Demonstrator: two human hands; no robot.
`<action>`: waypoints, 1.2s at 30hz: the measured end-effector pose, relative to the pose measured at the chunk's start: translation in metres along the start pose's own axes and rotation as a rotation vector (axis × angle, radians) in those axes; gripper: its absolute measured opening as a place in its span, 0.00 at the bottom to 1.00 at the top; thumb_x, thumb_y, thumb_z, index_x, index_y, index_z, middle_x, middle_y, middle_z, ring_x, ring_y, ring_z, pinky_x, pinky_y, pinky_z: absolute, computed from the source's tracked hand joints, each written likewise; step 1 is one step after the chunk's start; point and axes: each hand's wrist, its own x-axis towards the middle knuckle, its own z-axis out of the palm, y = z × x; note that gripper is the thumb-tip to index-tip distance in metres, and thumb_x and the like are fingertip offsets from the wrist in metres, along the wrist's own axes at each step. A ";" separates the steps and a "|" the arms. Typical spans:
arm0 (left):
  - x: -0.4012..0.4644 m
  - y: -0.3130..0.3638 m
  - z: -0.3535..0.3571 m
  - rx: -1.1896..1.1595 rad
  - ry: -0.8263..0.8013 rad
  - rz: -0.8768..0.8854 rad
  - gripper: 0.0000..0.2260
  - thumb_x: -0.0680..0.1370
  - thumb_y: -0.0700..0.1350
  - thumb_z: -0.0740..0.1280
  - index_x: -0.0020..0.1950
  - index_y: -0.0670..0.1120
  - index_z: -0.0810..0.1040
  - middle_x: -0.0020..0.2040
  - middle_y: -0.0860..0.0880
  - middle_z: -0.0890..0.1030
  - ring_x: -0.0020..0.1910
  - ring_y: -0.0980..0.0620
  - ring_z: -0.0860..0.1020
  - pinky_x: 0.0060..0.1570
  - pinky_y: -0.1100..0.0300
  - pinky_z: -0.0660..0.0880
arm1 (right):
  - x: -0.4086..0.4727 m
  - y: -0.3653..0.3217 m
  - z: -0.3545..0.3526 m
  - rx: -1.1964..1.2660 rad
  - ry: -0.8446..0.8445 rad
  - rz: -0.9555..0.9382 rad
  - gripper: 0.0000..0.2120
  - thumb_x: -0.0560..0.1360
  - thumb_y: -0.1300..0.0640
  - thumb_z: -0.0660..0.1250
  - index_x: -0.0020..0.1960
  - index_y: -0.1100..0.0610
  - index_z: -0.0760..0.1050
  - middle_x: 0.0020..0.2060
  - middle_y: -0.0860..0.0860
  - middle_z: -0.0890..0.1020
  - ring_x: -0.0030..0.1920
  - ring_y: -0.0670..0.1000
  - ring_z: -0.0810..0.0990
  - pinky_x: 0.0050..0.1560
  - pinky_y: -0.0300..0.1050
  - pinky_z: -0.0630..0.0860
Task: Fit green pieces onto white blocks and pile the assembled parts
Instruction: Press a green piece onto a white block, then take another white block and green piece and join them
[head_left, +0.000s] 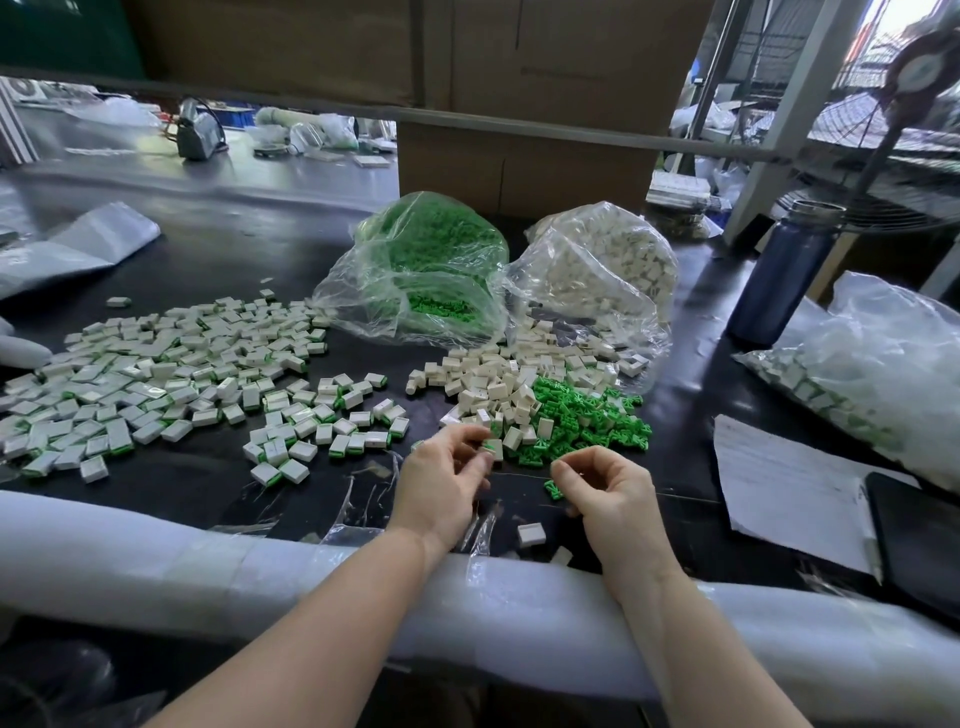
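Note:
My left hand (447, 480) pinches a white block with green showing on it (492, 448) at the near edge of the loose white blocks (498, 384). Right of those lies a heap of green pieces (592, 421). My right hand (610, 493) hovers beside the left with its fingers curled; a single green piece (554, 490) sits right by its fingertips, and I cannot tell whether the hand holds it. Assembled parts spread in a wide pile (156, 374) to the left, with a smaller group (322, 426) nearer.
Behind the piles stand an open bag of green pieces (431, 260) and one of white blocks (602, 260). A blue bottle (779, 275), paper (789, 488), a dark tablet (919, 540) and a filled bag (857, 374) are at right. A foam roll (208, 561) lines the front edge.

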 end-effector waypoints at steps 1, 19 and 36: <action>0.001 -0.001 -0.001 0.005 0.065 -0.010 0.09 0.77 0.38 0.65 0.55 0.47 0.79 0.41 0.51 0.80 0.40 0.51 0.81 0.42 0.56 0.81 | 0.000 0.000 0.000 -0.007 0.006 0.001 0.08 0.72 0.63 0.70 0.35 0.55 0.78 0.28 0.47 0.78 0.31 0.46 0.73 0.36 0.46 0.74; 0.004 -0.004 0.004 0.709 0.053 -0.076 0.21 0.78 0.49 0.62 0.70 0.46 0.65 0.70 0.46 0.56 0.70 0.46 0.55 0.69 0.55 0.56 | 0.006 0.011 0.000 -0.256 0.175 -0.008 0.08 0.71 0.61 0.72 0.35 0.54 0.78 0.30 0.48 0.79 0.32 0.45 0.75 0.32 0.30 0.69; 0.004 -0.005 0.008 0.707 -0.033 0.161 0.07 0.77 0.51 0.64 0.55 0.57 0.74 0.59 0.54 0.69 0.61 0.51 0.64 0.60 0.57 0.58 | 0.006 0.009 0.008 -0.608 0.034 -0.015 0.08 0.76 0.61 0.65 0.53 0.56 0.81 0.50 0.51 0.77 0.50 0.51 0.76 0.53 0.39 0.70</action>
